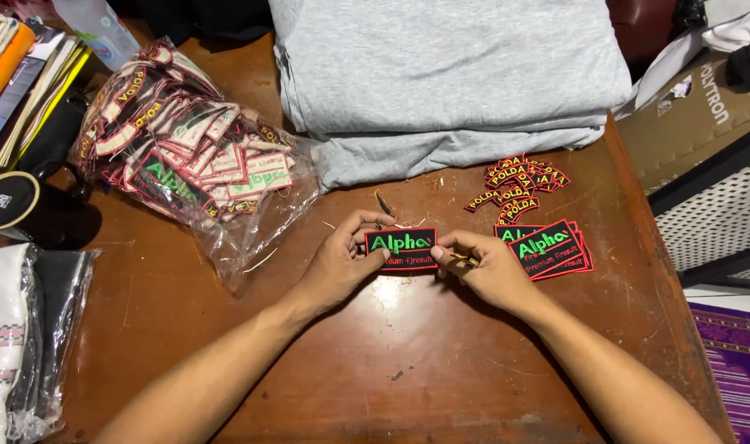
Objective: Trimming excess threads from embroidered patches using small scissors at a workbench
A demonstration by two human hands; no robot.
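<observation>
My left hand point(342, 261) grips the left end of a black rectangular embroidered patch point(403, 249) with green lettering and a red border, held just above the brown wooden table point(440, 370). At the patch's right edge, my right hand point(486, 267) pinches a small thin tool point(463, 259); what kind of tool it is cannot be made out. A short stack of matching patches point(549, 249) lies right beside my right hand. Behind it sits a heap of small curved black patches point(519, 187) with yellow lettering.
A clear plastic bag point(186, 156) stuffed with several patches lies at the back left. Folded grey cloth point(449, 74) fills the back middle. A black mug point(25, 205) and stacked books stand at the left edge, bagged cloth at front left. Thread scraps dot the table.
</observation>
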